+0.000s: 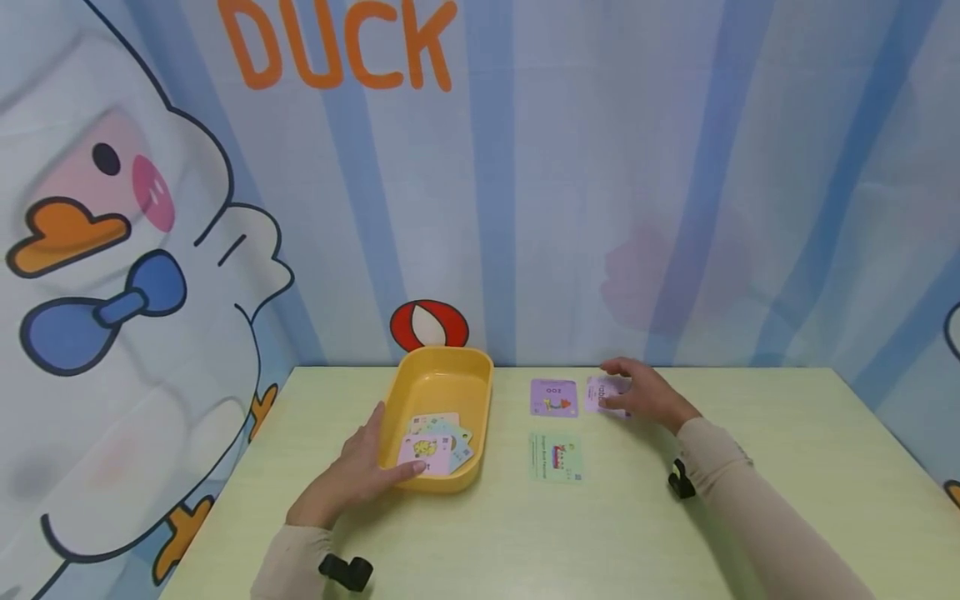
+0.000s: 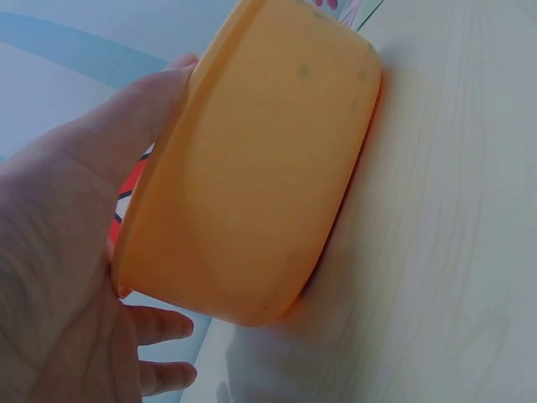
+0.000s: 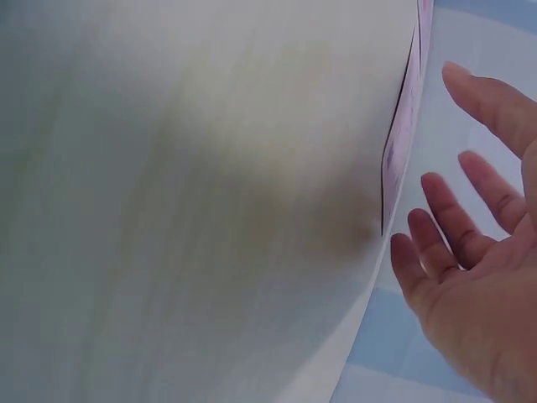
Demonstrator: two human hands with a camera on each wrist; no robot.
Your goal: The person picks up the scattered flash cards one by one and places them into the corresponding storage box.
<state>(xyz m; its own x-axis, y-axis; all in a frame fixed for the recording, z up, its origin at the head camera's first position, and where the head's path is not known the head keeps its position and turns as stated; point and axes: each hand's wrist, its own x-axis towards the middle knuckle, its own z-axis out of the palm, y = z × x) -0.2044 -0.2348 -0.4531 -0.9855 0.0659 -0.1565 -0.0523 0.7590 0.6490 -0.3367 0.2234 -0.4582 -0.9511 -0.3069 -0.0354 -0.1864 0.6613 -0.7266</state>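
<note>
My left hand (image 1: 352, 467) grips the near left corner of a yellow plastic bin (image 1: 480, 400). Its thumb lies over the near rim, and the fingers run along the left side. In the left wrist view the bin's outer wall (image 2: 252, 168) fills the middle. Several picture cards (image 1: 425, 448) lie overlapping inside the bin. On the right, my right hand (image 1: 645, 396) hovers over a purple card (image 1: 596, 392) and partly hides it. In the right wrist view the fingers (image 3: 449, 218) are loosely bent and spread, apart from that card (image 3: 401, 143).
A second purple card (image 1: 553, 397) lies left of the one under my right hand. A green card (image 1: 557, 457) sits nearer on the pale table (image 1: 525, 550). Behind the table's back edge hangs a curtain (image 1: 570, 192) printed with a duck.
</note>
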